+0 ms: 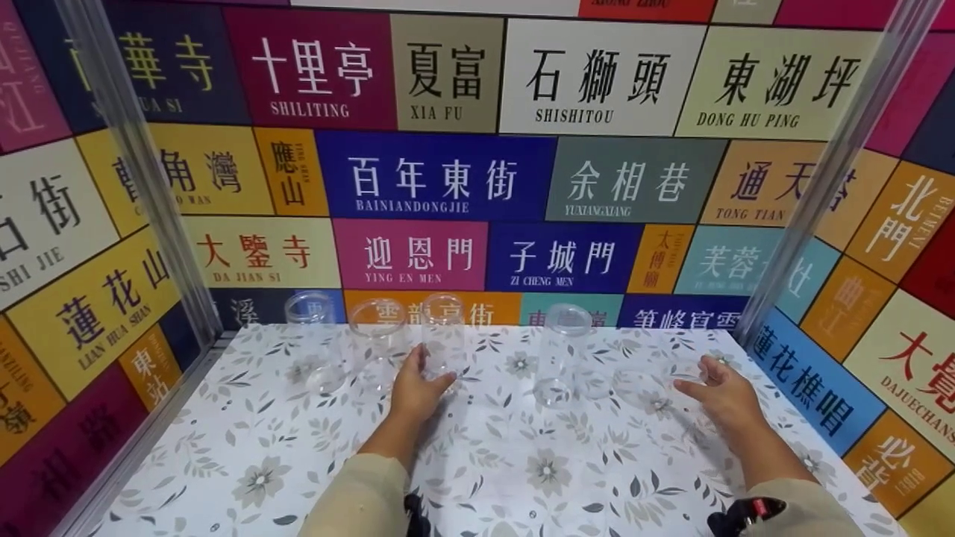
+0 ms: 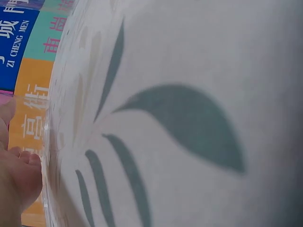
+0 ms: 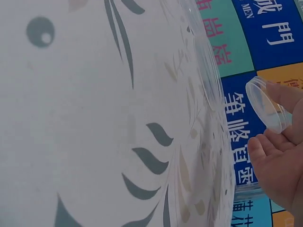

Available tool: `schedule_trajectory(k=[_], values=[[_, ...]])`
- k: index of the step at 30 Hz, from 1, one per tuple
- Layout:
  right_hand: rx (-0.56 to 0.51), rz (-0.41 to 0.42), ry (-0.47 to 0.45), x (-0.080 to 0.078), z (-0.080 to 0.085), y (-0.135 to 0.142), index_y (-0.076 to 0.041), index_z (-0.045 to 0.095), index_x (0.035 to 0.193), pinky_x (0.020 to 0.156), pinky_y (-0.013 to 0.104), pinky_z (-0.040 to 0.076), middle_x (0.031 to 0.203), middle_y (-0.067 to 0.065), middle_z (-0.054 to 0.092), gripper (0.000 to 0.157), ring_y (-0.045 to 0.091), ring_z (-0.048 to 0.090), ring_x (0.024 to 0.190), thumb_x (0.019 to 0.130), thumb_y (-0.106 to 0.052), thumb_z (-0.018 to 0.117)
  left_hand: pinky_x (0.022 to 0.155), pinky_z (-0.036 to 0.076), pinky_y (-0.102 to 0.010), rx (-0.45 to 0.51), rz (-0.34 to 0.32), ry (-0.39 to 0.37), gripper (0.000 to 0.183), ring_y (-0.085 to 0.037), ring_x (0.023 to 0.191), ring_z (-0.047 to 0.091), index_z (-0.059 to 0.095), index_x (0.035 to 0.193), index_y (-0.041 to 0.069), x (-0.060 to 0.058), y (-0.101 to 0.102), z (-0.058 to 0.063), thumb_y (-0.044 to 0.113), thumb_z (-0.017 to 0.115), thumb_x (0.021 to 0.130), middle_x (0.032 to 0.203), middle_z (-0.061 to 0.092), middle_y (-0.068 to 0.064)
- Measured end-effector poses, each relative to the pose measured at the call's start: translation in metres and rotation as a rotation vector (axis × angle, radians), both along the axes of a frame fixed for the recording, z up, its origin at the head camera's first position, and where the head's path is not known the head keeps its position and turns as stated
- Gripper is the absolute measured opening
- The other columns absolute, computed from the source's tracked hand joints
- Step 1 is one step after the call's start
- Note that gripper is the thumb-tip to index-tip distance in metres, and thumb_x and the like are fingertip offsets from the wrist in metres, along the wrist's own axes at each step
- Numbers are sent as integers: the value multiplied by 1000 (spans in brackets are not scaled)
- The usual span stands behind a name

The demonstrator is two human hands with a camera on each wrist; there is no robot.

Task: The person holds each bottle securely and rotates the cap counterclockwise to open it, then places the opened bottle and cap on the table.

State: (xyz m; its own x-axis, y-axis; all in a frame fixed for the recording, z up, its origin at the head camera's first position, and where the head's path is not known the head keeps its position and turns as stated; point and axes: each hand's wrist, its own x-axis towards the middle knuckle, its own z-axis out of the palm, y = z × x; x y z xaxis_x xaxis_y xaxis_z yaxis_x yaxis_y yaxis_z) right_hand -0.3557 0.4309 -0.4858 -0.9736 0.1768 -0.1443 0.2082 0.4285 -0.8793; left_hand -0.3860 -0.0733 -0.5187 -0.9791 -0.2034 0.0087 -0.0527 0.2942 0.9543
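A wall of colourful sign panels [image 1: 436, 177] with Chinese characters and romanised names fills the background. In front of it spreads a bench [image 1: 477, 477] covered in white cloth with grey flowers and leaves. Metal posts [image 1: 828, 149] rise at its far corners.

Two forearms in beige sleeves [image 1: 358, 492] reach in from the near edge, with a dark strap [image 1: 746, 514] at the right wrist. The left hand [image 1: 418, 388] is near the middle of the bench; the right hand [image 1: 727, 395] is at its right side, well apart.

Clear jars stand along the far part. A wide jar [image 1: 379, 339] is just left of the left hand, with an outer jar [image 1: 312, 328] beyond it at the far left. A tall jar [image 1: 561, 358] stands upright between the hands, touched by neither. A slim jar [image 1: 443, 335] is in the left hand: thumb and fingers are spread to its width and curve round its lower part, leaving the rim above them. Whether its base touches the bench cannot be told.

Smallest are the round clear lids. The right hand pinches one lid [image 3: 265, 106], tilted and raised above the bench, between thumb and nearly closed fingers. Another lid [image 3: 207, 73] lies flat near that hand, faint against the cloth.
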Motion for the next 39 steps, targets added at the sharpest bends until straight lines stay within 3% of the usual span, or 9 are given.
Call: schedule_trajectory(k=[9,17,24,28,32,39], values=[[82,-15,-103,-4,-6,17,-11,2,172,134,66,17,179,19,1,116,49,6,165,94,-48,80,137,23,-50,-35,4,15,88,-36,164,29,29,169,9,-2,2,-3,15,79,96,175,35,-15],[206,-46,-186,-8,-7,20,-2,12,170,130,68,27,177,28,11,112,56,17,161,94,-43,82,137,22,-50,-48,-6,8,80,-34,166,25,28,170,11,-2,4,-1,13,70,102,177,31,-13],[368,32,-187,-9,-10,23,8,20,165,129,67,29,171,36,21,108,59,22,157,93,-44,81,135,28,-52,-64,5,28,75,-36,165,28,28,170,9,1,6,-2,8,63,103,176,31,-15],[360,29,-204,-10,-9,22,10,21,165,128,67,30,170,37,22,108,58,24,156,93,-44,81,136,25,-52,-42,9,-10,76,-35,166,25,25,171,12,3,7,0,10,63,105,178,28,-12],[323,12,-200,-9,-8,21,9,20,165,129,68,29,171,36,20,107,59,22,157,95,-46,79,136,25,-53,-29,7,1,76,-37,165,26,26,170,10,7,9,2,11,63,105,177,30,-15],[321,46,-111,-7,3,9,3,20,168,128,71,26,174,32,18,113,58,17,159,94,-66,71,136,23,-55,18,19,20,77,-39,165,26,27,169,9,17,6,7,12,66,103,176,31,-18]])
